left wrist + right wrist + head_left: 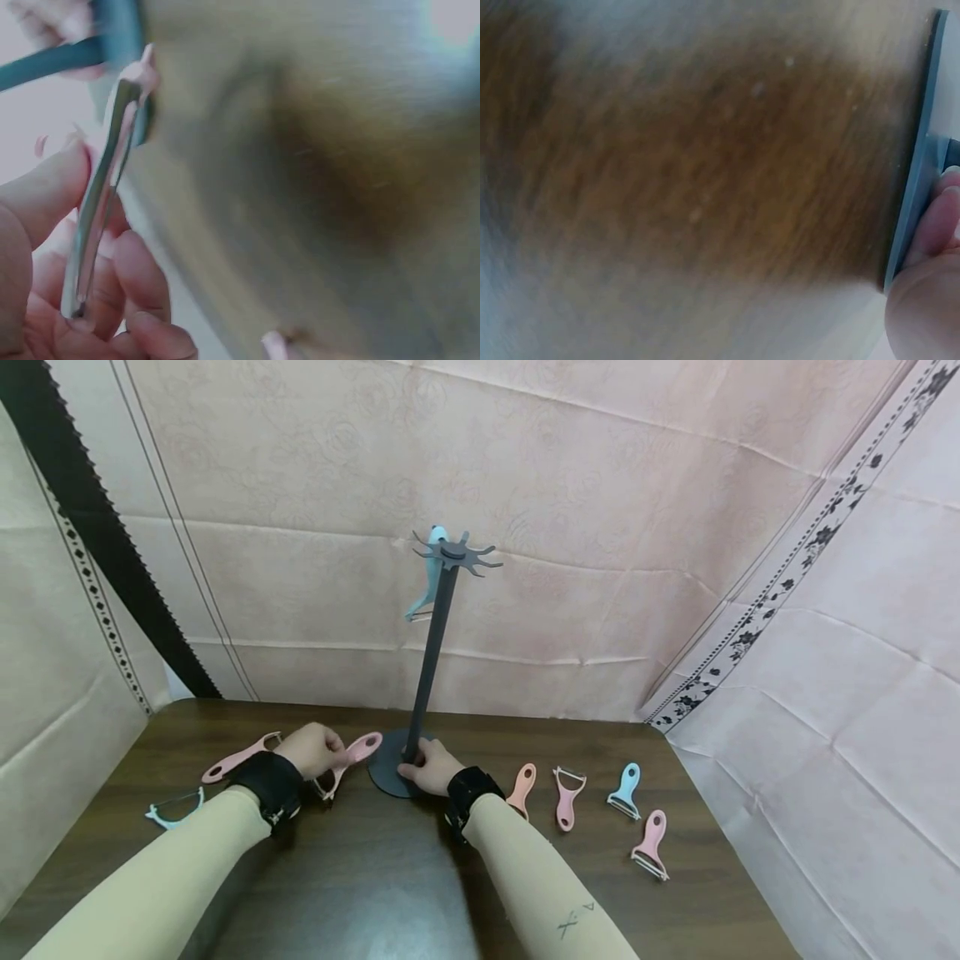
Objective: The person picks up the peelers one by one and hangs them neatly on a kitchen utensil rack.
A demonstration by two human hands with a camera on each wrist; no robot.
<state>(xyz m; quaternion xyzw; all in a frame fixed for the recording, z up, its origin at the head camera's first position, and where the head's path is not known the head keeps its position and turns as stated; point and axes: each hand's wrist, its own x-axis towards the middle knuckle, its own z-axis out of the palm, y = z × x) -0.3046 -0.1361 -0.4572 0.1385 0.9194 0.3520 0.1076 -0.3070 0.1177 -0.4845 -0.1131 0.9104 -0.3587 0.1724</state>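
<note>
In the head view my left hand (309, 750) pinches a pink peeler (363, 748), its handle pointing right toward the stand. The left wrist view shows that peeler (101, 195) edge-on between thumb and fingers. My right hand (433, 767) grips the foot of the dark grey stand's pole (435, 652), just above the round base (386, 770). In the right wrist view, the fingers (936, 225) lie against the base (919, 165). A light blue peeler (434, 572) hangs from the left side of the hooked top (453, 553).
Right of the stand lie an orange peeler (521, 787), partly behind my right forearm, a pink peeler (566, 806), a blue peeler (626, 787) and another pink one (652, 835). By my left forearm lie a pink peeler (222, 767) and a blue peeler (168, 820). Cloth hangs behind the table (360, 893).
</note>
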